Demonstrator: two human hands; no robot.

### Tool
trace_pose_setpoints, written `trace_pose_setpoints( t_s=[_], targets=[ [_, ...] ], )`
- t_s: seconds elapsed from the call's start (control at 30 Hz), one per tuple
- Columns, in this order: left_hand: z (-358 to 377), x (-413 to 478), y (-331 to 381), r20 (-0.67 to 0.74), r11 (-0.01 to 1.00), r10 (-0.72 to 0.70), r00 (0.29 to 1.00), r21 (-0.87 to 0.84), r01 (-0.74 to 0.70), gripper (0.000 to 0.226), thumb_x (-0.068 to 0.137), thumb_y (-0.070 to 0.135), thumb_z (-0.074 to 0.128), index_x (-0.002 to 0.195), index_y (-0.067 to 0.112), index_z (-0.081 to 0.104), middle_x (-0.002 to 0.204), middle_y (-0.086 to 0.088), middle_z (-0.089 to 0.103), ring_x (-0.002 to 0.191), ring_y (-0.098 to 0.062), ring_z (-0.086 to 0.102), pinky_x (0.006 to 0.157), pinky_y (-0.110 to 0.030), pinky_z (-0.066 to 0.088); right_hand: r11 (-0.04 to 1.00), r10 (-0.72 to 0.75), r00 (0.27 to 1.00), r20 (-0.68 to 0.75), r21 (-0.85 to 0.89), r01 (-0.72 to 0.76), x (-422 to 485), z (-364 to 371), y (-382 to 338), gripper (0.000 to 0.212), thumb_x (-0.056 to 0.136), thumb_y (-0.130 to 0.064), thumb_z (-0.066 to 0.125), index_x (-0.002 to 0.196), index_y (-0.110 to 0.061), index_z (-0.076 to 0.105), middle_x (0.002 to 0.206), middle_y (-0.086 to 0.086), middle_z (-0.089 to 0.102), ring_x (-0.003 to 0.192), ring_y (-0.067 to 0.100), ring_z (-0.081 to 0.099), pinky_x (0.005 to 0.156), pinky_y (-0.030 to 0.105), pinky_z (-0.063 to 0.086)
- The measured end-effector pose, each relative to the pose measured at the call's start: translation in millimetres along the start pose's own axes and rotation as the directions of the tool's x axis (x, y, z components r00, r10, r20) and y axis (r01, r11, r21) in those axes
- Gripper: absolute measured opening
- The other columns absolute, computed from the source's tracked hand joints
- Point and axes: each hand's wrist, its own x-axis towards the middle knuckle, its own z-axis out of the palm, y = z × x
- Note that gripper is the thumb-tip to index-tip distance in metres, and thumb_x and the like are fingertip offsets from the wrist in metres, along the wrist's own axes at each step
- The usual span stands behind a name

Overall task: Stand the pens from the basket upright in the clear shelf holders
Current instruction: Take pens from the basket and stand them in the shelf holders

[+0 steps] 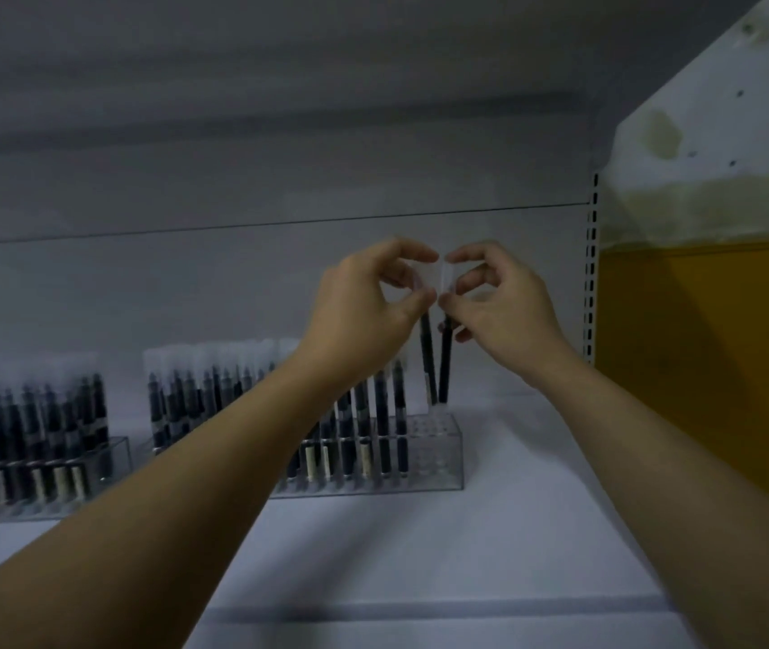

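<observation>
1. The left hand [368,299] pinched the frosted cap of one dark pen [428,363] between thumb and forefinger, its other fingers curled; the right hand [501,297] pinched the cap of a second dark pen [445,367] the same way; both pens hung nearly upright and side by side, their lower tips just at the top of a holder's right end.
2. Possible trouble: each pen was held by its cap alone; a loose cap could pull off and let the barrel drop; how tightly the caps sat could not be told.
3. Possible trouble: the two tips were very close together; they could crowd one hole, or one could knock the other aside; a tip that missed its hole would probably skid on the clear top and tilt the pen.
4. Possible trouble: the left forearm crossed in front of the filled rows; a dip of that arm could nudge the standing pens.
5. The middle clear holder [449,466] stood on the white shelf [466,555]; most of its holes held upright dark pens with frosted caps; a few holes at its right end were empty, directly under the held pens.
6. The left clear holder [116,456] stood apart from it on the same shelf and looked full; blur hid the count.
7. The basket was not in view; a yellow side panel [700,367] closed the shelf on the right.
</observation>
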Motion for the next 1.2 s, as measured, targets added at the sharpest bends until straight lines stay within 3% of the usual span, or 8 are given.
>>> trace_pose_setpoints(
  t_s=[0.13,0.3,0.43,0.5,0.6,0.83,1.03,1.2],
  targets=[
    [15.1,-1.8,-11.3,0.011,0.996,0.004,1.0,0.088,-0.005,0.023,0.087,0.026,0.069,0.108,0.036,0.063,0.082,0.022,0.061,0.086,0.004,0.059,0.074,-0.005,0.038,0.996,0.058,0.998,-0.016,0.072,-0.057,-1.9,7.1,21.9,0.032,0.084,-0.009,0.071,0.106,-0.028,0.057,0.091,0.007,0.063,0.07,0.026,0.069,0.052,0.031,0.057],
    [17.5,5.3,-20.4,-0.001,0.993,-0.055,0.998,0.103,0.055,0.023,0.088,0.028,0.067,0.108,0.038,0.064,0.081,0.021,0.061,0.085,0.001,0.061,0.079,-0.026,0.049,0.999,0.007,0.999,-0.044,0.042,-0.005,-6.3,7.2,30.1,0.034,0.083,-0.012,0.072,0.107,-0.031,0.057,0.084,-0.002,0.062,0.063,0.02,0.066,0.051,0.031,0.056],
    [16.0,8.4,-21.2,0.004,0.991,-0.069,0.998,0.116,0.068,0.023,0.086,0.033,0.069,0.107,0.041,0.064,0.081,0.023,0.062,0.085,0.004,0.059,0.078,-0.025,0.046,0.999,-0.03,1.0,0.01,-0.017,0.03,-16.2,8.3,31.5,0.036,0.084,-0.015,0.072,0.107,-0.037,0.056,0.085,-0.006,0.061,0.063,0.019,0.066,0.059,0.039,0.059],
    [14.3,8.4,-22.2,-0.001,0.991,-0.066,0.998,0.113,0.065,0.024,0.085,0.033,0.069,0.107,0.042,0.064,0.081,0.023,0.062,0.085,0.006,0.059,0.074,-0.017,0.042,0.999,-0.032,0.999,0.015,-0.018,0.032,-19.1,9.4,31.8,0.036,0.084,-0.014,0.072,0.109,-0.035,0.057,0.084,-0.008,0.061,0.062,0.02,0.066,0.06,0.039,0.059],
    [12.1,7.3,-23.9,0.01,0.992,-0.066,0.998,0.106,0.065,0.024,0.085,0.032,0.069,0.107,0.041,0.063,0.08,0.023,0.061,0.085,0.013,0.056,0.071,-0.007,0.038,0.998,-0.04,0.999,0.033,-0.04,0.042,-21.8,11.8,32.4,0.036,0.084,-0.014,0.072,0.11,-0.033,0.057,0.084,-0.009,0.06,0.06,0.012,0.064,0.061,0.031,0.058],
    [1.3,6.5,-31.0,0.03,0.988,-0.11,0.993,0.11,0.107,0.024,0.086,0.035,0.069,0.109,0.038,0.064,0.086,0.019,0.065,0.084,0.006,0.059,0.068,-0.011,0.04,0.992,-0.041,0.993,0.107,-0.112,0.053,-26.2,13.9,34.8,0.038,0.08,-0.014,0.076,0.107,-0.033,0.059,0.085,-0.013,0.062,0.065,-0.001,0.062,0.063,0.006,0.045],
    [5.5,10.0,-26.6,0.061,0.989,-0.108,0.992,0.107,0.101,0.025,0.087,0.034,0.068,0.111,0.035,0.065,0.089,0.016,0.066,0.088,0.001,0.062,0.077,-0.024,0.048,0.991,-0.051,0.986,0.16,-0.116,0.07,-30.8,13.5,35.3,0.033,0.08,-0.014,0.076,0.102,-0.033,0.062,0.082,-0.006,0.065,0.068,0.004,0.064,0.064,0.013,0.051],
    [5.8,13.2,-28.7,0.061,0.984,-0.134,0.989,0.125,0.126,0.025,0.086,0.036,0.069,0.111,0.036,0.065,0.087,0.015,0.067,0.082,0.006,0.059,0.068,-0.017,0.045,0.992,-0.06,0.988,0.141,-0.106,0.075,-32.2,12.1,35.7,0.029,0.082,-0.013,0.073,0.103,-0.031,0.064,0.082,-0.006,0.066,0.072,0.005,0.064,0.069,0.015,0.052]
  ],
)
